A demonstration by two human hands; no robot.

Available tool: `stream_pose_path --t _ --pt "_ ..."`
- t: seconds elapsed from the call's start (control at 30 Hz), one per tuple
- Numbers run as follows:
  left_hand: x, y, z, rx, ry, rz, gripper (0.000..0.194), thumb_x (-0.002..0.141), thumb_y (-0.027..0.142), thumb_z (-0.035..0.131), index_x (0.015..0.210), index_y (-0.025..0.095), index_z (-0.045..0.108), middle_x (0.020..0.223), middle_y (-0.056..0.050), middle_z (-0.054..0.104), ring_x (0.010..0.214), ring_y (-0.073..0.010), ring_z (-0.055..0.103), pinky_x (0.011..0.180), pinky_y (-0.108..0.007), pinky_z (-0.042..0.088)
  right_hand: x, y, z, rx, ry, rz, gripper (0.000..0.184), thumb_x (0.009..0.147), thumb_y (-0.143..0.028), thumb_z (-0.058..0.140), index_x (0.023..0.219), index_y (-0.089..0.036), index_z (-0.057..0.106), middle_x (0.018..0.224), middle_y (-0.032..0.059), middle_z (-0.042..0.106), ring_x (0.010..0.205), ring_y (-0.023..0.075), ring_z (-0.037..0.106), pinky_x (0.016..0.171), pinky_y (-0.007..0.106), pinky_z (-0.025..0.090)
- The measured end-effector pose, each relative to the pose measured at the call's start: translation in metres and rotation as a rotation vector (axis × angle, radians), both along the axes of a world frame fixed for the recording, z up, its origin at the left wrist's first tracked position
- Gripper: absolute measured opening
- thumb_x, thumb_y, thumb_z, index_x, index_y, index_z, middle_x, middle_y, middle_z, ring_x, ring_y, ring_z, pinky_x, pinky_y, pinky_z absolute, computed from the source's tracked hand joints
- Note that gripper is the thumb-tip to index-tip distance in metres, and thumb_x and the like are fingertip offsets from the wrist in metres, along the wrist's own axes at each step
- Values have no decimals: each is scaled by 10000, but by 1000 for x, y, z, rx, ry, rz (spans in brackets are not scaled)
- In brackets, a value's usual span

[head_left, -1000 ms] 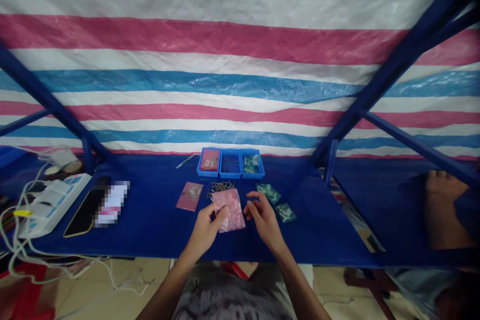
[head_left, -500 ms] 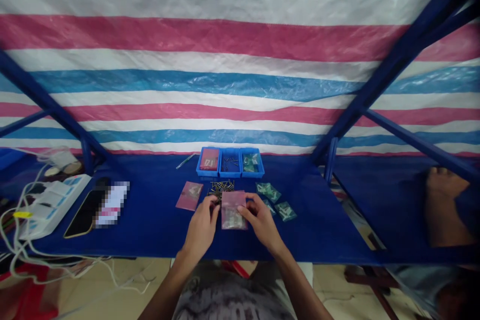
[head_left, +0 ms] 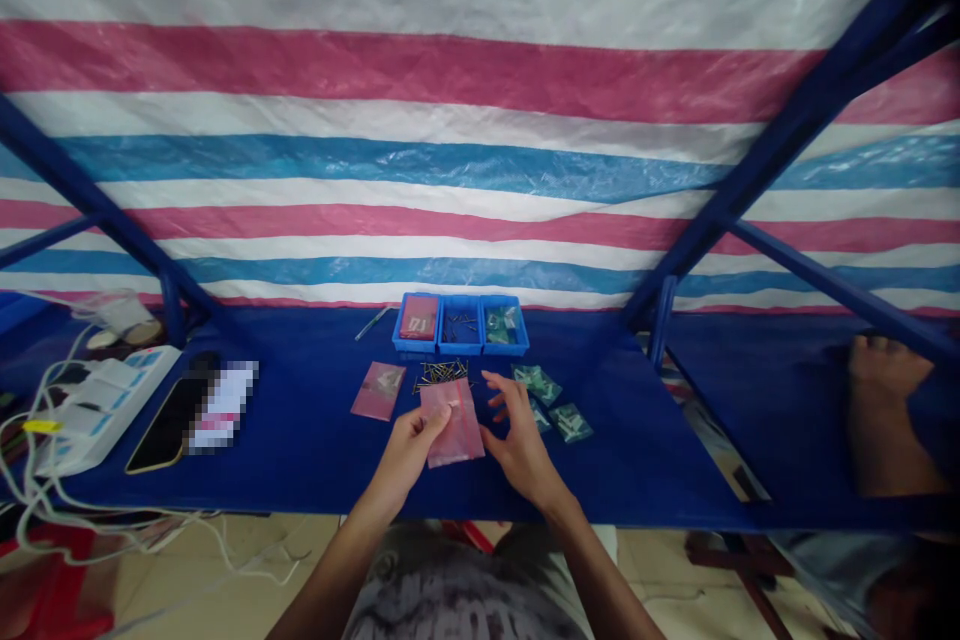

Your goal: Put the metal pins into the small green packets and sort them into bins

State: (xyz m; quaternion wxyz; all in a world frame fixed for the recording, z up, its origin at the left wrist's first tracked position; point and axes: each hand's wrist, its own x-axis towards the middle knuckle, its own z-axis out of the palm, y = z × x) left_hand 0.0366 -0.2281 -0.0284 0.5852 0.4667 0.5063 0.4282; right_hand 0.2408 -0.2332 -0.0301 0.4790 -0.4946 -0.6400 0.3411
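My left hand [head_left: 409,450] pinches a pink plastic zip bag [head_left: 459,438] by its left side, thumb on top. Just right of the bag, my right hand [head_left: 519,440] is open, its fingers spread and apart from the bag or barely at its edge. Behind the bag lies a loose pile of screws [head_left: 442,373], partly covered by it. Another pink bag [head_left: 379,391] with small parts inside rests flat to the left. Several green bags [head_left: 572,423] holding small parts lie to the right.
Three joined blue bins [head_left: 460,348] stand at the back, holding pink bags, screws and green bags. A pen [head_left: 372,323] lies beside them. Leftward are a phone [head_left: 166,427], a white power strip [head_left: 112,410] and cables. Another person's hand [head_left: 889,365] rests at far right.
The pink bag has passed to my left hand, tilted and shifted slightly left and down. My right hand has let go of it and spread its fingers.
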Motion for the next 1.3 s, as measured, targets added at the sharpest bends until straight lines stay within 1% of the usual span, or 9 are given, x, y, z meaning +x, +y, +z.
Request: stream_pose_path --t 0.1,0.23,0.47,0.6,0.7,0.87,0.97,1.1,1.3 --pt "2 1 1 -108 -120 -60 575 862 706 724 819 133 744 699 -37 684 604 -144 567 627 -250 434 -1 -3 8 125 -119 102 500 939 -212 683 1417 -346 626 1459 105 533 1272 297 547 1035 465 494" --pt "-3 0 1 -150 132 -181 792 1004 790 328 665 164 677 559 -55 615 453 -150 518 510 -261 360 -3 -1 9 82 -115 87 146 1047 -304 599 1039 -279 743 994 60 690 1001 265 595 937 420 478" --pt "-17 -7 -9 582 671 7 509 1004 266 567 1513 275 541 1388 -122 617 1217 -267 635 999 -407 519 -7 5 -6 -374 416 135 412 945 -586 699 790 -207 654 683 -29 552 621 145 476 586 255 395" --pt "-14 -10 -4 715 595 -143 377 998 225 593 1346 320 701 1501 -97 549 1300 -278 573 1078 -438 478 -6 4 -11 -542 500 153 398 910 -589 732 868 -198 675 645 -43 540 546 120 434 524 239 341" --pt "-6 -9 0 510 456 -37 262 1028 427 619 995 216 770 1022 -87 733 967 -249 686 872 -354 534 -3 6 -14 -468 393 32 419 987 -586 608 1158 -208 668 663 -27 593 545 149 482 509 254 358" --pt "5 -1 0 24 81 -41 591 901 738 656 740 170 641 505 44 498 437 -105 438 484 -228 319 0 2 -6 -36 60 -16 588 934 -338 703 1495 -301 533 1258 101 627 968 233 635 787 359 544" --pt "4 0 -1 -136 -50 -98 651 830 794 686 670 167 614 500 38 498 413 -80 380 454 -220 257 -1 -3 4 65 -48 78 508 925 -273 719 1419 -334 618 1445 111 527 1228 285 570 952 415 522" --pt "-5 0 -2 -207 64 -233 801 941 856 395 655 155 654 529 -29 573 393 -97 403 438 -237 261 -2 -2 5 38 -81 89 130 1022 -327 627 966 -261 724 984 56 670 985 257 605 932 415 479" --pt "-23 -4 -4 437 589 -9 382 1023 377 567 1363 222 648 1192 -123 686 1029 -253 683 901 -387 546 -6 2 -7 -324 333 110 433 925 -502 759 1250 -257 613 723 -47 563 647 172 529 621 284 404"
